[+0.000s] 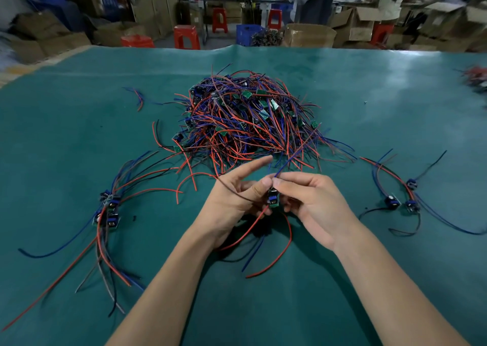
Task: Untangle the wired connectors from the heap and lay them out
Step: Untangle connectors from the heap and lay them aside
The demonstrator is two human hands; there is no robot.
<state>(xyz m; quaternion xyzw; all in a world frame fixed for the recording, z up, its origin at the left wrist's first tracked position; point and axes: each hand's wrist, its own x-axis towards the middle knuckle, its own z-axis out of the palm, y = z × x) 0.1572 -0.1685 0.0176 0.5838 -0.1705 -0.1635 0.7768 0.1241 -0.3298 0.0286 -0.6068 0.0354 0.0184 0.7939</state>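
Before heap (246, 120), 2 hands pinching connector (273, 198)

Two bare forearms and hands

The left hand (234, 200) and right hand (311, 203) wear no sleeves, gloves, rings or watch.

Heap (247, 119): large tangled mound of red, blue and black wires with small green boards, centre of worktop (79, 134), far side.
Held connector (272, 198): small blue-and-black block on green board, upright, just in front of heap; red, blue and black leads trailing down and outward.
Left group (108, 208): several connectors bunched together, leads fanned toward near edge.
Right group (403, 198): three connectors lying close together, leads curving away.
Stray wires (138, 98): short red and blue pieces, far left of heap.
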